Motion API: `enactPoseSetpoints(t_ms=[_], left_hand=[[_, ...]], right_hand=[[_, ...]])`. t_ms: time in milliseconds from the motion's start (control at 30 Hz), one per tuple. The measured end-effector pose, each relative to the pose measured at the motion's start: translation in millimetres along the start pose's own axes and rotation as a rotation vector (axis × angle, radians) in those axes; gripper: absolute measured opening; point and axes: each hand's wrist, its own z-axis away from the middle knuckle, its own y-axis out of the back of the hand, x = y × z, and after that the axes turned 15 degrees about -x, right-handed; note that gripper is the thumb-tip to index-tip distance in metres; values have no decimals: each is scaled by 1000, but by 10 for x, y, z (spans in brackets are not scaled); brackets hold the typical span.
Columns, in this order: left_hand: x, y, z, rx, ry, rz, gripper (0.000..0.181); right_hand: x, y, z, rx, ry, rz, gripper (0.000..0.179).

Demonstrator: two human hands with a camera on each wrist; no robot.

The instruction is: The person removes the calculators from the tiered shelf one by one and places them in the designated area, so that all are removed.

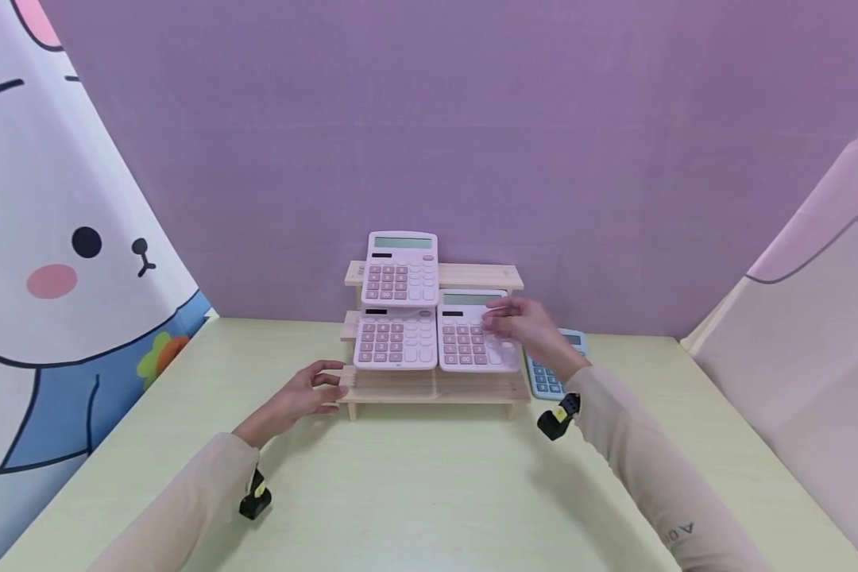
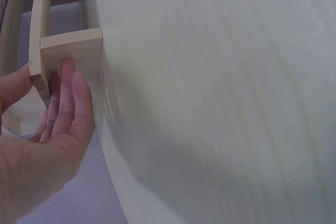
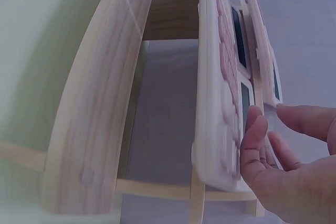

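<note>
A three-step wooden rack [image 1: 429, 387] stands on the table. My left hand [image 1: 302, 399] holds the left end of its lowest step, with the thumb on one side of the board and fingers against the other near the leg [image 2: 79, 51]. One pink calculator [image 1: 415, 295] leans upright on the top step. Below it, a second pink calculator [image 1: 396, 349] and a third pink calculator [image 1: 463, 342] lean side by side on the middle step. My right hand [image 1: 532, 330] is at the third one's right side, loosely bent fingers [image 3: 254, 140] touching its face and thumb apart.
A blue calculator [image 1: 546, 383] is at the rack's right end, partly hidden by my right hand and wrist. Behind the rack hangs a purple cloth [image 1: 457, 143]. A cartoon-printed cloth [image 1: 57, 206] borders the left, and a pale cloth [image 1: 815, 334] borders the right of the table [image 1: 429, 492].
</note>
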Motion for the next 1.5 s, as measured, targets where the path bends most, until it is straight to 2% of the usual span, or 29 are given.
enactPoseSetpoints(t_ms=[233,467,1033,1500], left_hand=[[-3,-3,-1,0,-3,-4,57],[-12,7,-5,1,-2,4,56],[-17,3,-4,-4,-4,1,56],[-8,-5,9,2,-2,-5,56]], right_hand=[[-71,-133,-92,8,4,13,40],[-103,-274,-202,1,54,-77,42],[-115,-512,-434,73,54,-186,41],[-182,-651,-567,105,38,-321,44]])
